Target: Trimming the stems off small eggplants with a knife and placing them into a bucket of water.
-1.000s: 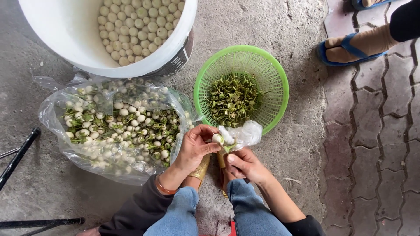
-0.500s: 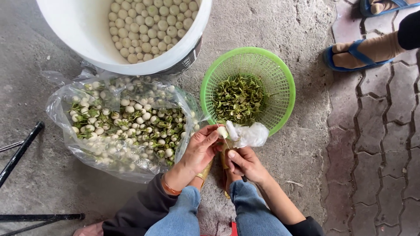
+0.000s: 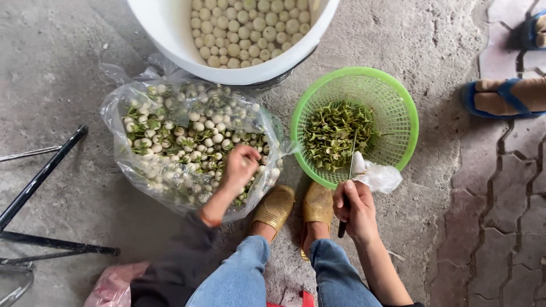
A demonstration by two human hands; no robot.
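Left hand closed over small eggplants in the open bag, right hand gripping a knife (blade toward the green basket, where stems collect).

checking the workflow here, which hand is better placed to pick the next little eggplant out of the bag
Left. The left hand is already down in the bag among the eggplants, fingers curled over them. The right hand is by the green basket and full, gripping a knife.

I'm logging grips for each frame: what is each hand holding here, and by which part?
The right hand grips a knife by its dark handle. The left hand reaches among small eggplants in the plastic bag; whether it holds one cannot be told.
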